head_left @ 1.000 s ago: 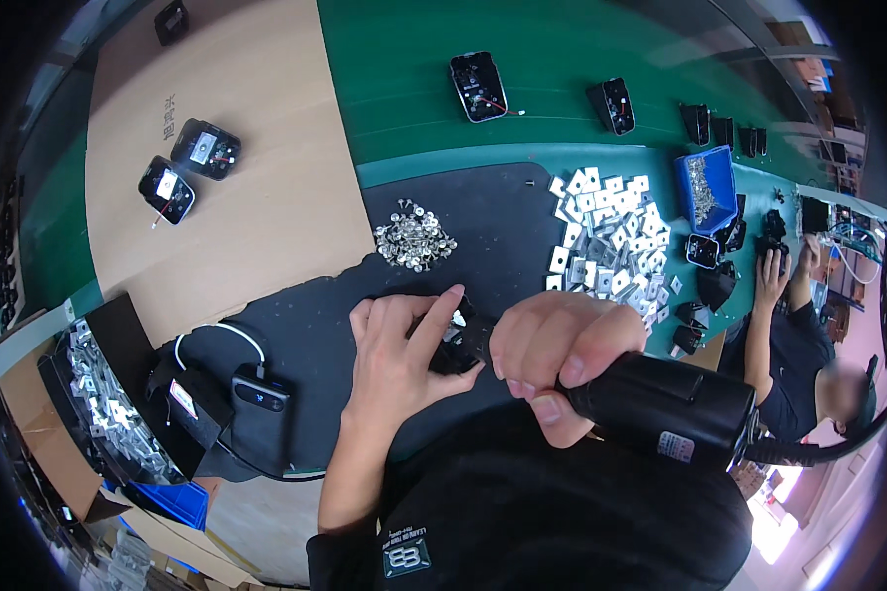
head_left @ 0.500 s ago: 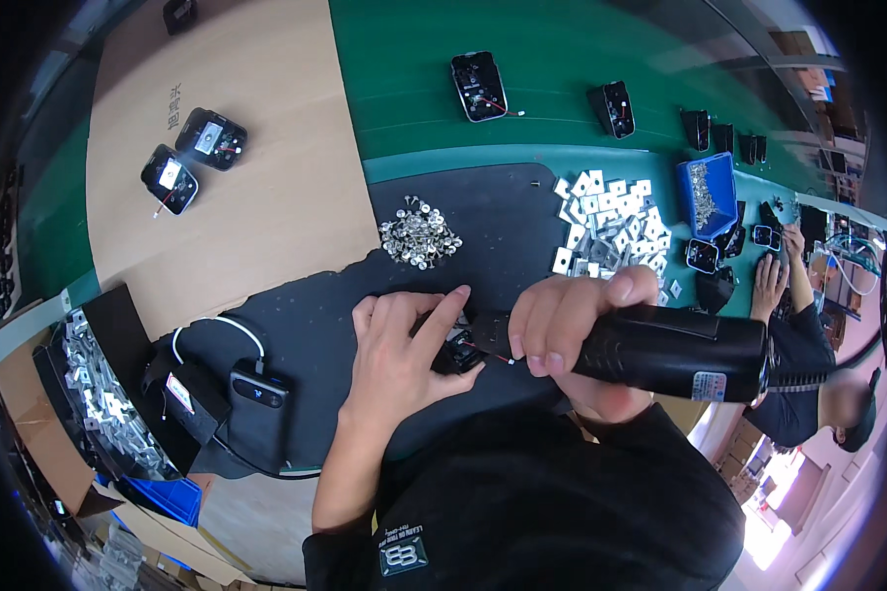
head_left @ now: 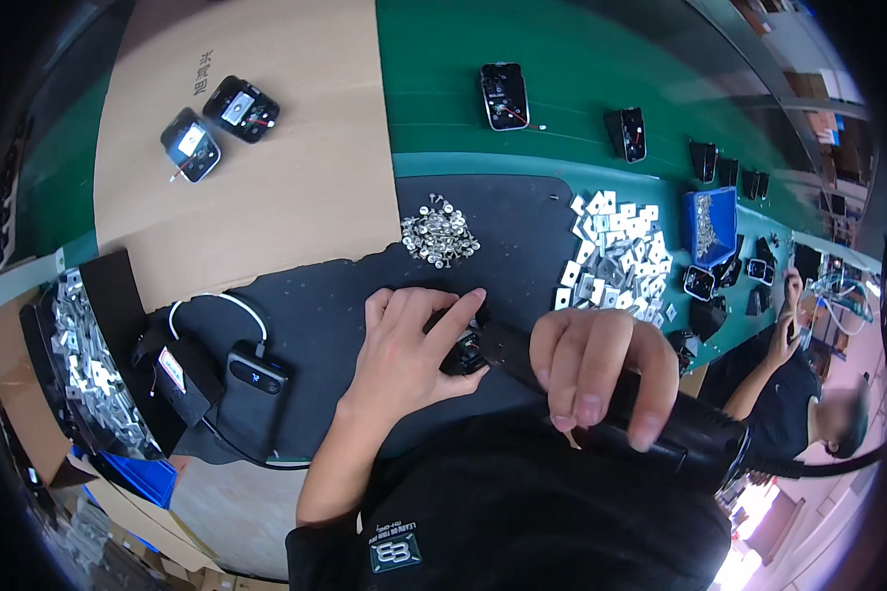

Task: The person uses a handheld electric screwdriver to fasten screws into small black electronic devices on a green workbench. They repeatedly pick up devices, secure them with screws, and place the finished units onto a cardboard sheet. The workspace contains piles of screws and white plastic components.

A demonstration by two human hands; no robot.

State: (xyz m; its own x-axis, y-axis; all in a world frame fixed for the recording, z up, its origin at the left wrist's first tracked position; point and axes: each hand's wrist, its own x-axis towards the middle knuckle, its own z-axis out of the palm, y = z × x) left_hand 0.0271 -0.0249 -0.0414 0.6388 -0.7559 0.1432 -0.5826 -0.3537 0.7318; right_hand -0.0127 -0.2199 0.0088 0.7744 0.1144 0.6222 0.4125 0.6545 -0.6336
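Observation:
My left hand [head_left: 404,345] is closed on a small black plastic housing [head_left: 455,361], which it steadies on the dark mat; the fingers cover much of it. In my right hand [head_left: 606,364] is a black electric screwdriver [head_left: 660,433], its fingers curled over the barrel. The driver slants, with its narrow front end at the housing and its corded rear end low on the right. Whether the tip touches a screw is hidden. Just beyond my hands lies a pile of screws [head_left: 441,233]. White square plates with holes [head_left: 616,261] are heaped to the right.
A cardboard sheet [head_left: 296,197] at the far left bears two black housings [head_left: 241,108]. More housings [head_left: 505,97] stand on the green surface. A blue bin [head_left: 724,231] holds small metal parts. Left are a power bank [head_left: 258,369] and metal plates [head_left: 99,364]. A co-worker [head_left: 759,369] is at right.
The screwdriver's rear end has swung down toward my body, and my right hand's fingers have shifted over its barrel. My left hand keeps its hold on the housing. The view has shifted slightly.

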